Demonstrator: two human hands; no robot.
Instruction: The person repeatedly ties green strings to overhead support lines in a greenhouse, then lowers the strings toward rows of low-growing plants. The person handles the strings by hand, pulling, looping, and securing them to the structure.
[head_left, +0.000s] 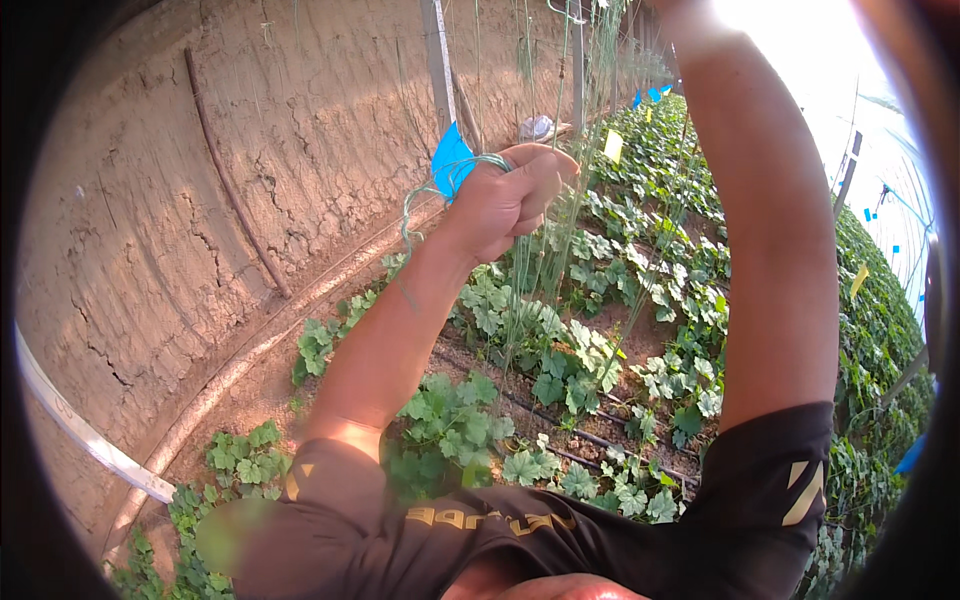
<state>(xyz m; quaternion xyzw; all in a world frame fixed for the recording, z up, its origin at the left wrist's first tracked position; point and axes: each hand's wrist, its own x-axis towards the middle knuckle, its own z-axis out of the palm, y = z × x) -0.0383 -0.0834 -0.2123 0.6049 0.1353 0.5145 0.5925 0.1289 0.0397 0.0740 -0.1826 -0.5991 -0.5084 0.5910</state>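
Note:
My left hand (514, 196) is closed in a fist around green twine (491, 160). Loose ends of the twine trail over the back of the hand and hang beside the wrist. More thin green strings (517, 300) run down below the fist towards leafy vine plants (555, 360) with broad lobed leaves. A blue card (452, 159) shows just behind my left hand. My right arm reaches up past the top edge, so the right hand is out of view; hanging strings (600, 52) are near its raised forearm.
A cracked earthen wall (150, 225) rises on the left, with a pale pipe (225, 375) along its foot. Upright posts (439, 67) stand near the wall. Dark drip hoses (592, 435) cross the soil. Yellow cards (613, 146) hang above the plant rows.

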